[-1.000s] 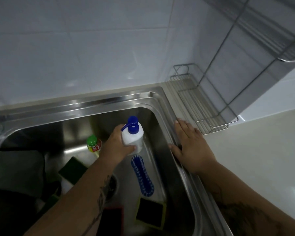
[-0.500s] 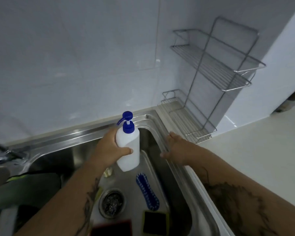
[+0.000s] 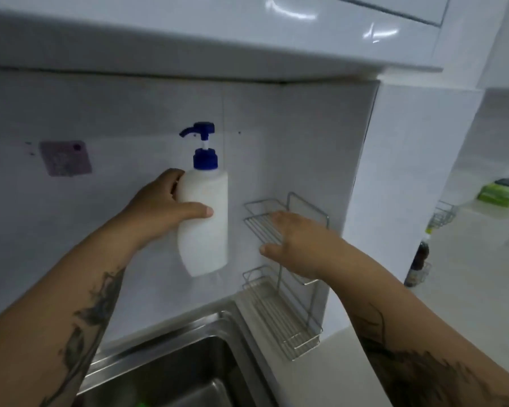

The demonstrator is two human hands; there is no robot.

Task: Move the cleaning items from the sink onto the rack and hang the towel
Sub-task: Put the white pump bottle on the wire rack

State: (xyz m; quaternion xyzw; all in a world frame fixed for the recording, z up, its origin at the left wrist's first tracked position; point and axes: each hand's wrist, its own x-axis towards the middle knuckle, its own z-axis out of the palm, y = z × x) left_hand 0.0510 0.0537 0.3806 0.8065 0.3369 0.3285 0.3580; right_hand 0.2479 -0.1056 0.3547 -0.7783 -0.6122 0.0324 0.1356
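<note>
My left hand (image 3: 162,210) grips a white pump bottle (image 3: 203,227) with a blue pump head, held upright in the air in front of the tiled wall, well above the sink (image 3: 165,359). To its right, a two-tier wire rack (image 3: 279,312) stands in the wall corner. My right hand (image 3: 294,242) is open with fingers spread, over the rack's upper shelf (image 3: 262,227); whether it touches the wire is unclear. Both shelves look bare. Only the sink's far right corner shows; the items in it are out of frame.
A purple square hook pad (image 3: 65,157) is stuck on the wall at left. A white cabinet (image 3: 247,33) overhangs above. On the right counter stand a dark bottle (image 3: 417,259), a small wire basket (image 3: 441,212) and a green sponge (image 3: 500,192).
My left hand has lifted the pump bottle out of the sink up to the rack's upper-shelf height. My right hand left the sink rim and rose to the upper shelf. The view tilted upward.
</note>
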